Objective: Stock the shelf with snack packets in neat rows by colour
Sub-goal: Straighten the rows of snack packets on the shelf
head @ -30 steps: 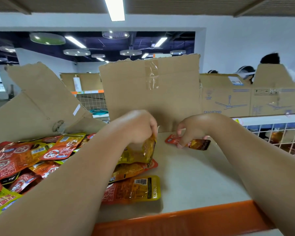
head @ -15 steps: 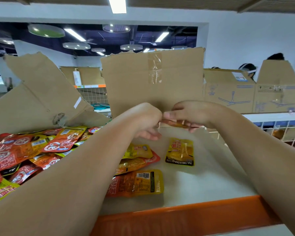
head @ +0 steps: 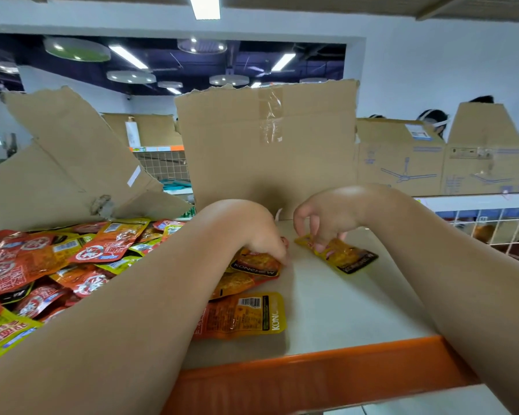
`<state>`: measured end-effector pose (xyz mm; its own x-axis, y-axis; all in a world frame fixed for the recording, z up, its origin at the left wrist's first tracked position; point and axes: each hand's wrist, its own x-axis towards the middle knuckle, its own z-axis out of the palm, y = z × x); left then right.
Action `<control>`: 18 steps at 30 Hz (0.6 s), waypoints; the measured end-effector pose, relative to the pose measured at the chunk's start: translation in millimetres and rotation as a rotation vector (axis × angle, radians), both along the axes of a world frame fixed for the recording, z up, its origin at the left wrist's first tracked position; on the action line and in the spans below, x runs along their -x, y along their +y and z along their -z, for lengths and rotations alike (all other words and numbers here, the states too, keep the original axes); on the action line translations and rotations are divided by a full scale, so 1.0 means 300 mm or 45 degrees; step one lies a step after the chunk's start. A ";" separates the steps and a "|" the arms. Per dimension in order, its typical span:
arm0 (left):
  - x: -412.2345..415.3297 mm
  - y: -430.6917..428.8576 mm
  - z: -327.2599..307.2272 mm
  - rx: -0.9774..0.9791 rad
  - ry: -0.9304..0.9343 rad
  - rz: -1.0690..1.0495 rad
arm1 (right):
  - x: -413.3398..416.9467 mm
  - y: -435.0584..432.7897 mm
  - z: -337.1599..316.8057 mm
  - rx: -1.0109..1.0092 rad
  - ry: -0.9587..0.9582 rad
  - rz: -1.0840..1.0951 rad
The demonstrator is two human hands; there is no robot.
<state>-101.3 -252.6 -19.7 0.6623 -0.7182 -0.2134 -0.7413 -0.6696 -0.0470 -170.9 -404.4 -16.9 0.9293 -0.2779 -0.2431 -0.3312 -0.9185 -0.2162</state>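
1. Both hands have come down from where they met in mid-air half a second ago. My right hand (head: 327, 223) now sits on a yellow packet (head: 340, 255) at the back of the shelf (head: 342, 313), and my left hand (head: 249, 232) has dropped onto the stack beside the pile (head: 57, 265).
2. Right hand: the fingers are curled downward, with the fingertips (head: 319, 247) pinching the packet's far-left end. It holds that packet and nothing else.
3. Left hand: the fingers curl over the top edge of an orange packet (head: 256, 263), and the thumb is hidden. It looks like a grip, not a flat press.
4. The relation that matters is the yellow packet's long axis. It runs on a diagonal from back-left to front-right, skewed against the orange rail (head: 312, 381). Its black-banded end points away from my hand, toward the front right.
5. The right hand is plainly the nearer one. I judge the next move is a twist to square the packet with the rail.
6. The yellow packet is a flat, glossy pouch lying face up, yellow at the held end, with brown food art mid-panel and a black strip of lettering.
7. A face-down packet (head: 243, 316) with its barcode showing lies nearer the rail and is not yet sorted.
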 end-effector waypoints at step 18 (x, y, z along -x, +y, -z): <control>0.029 -0.036 -0.018 0.453 -0.172 0.148 | 0.123 -0.066 -0.105 0.227 -0.300 0.206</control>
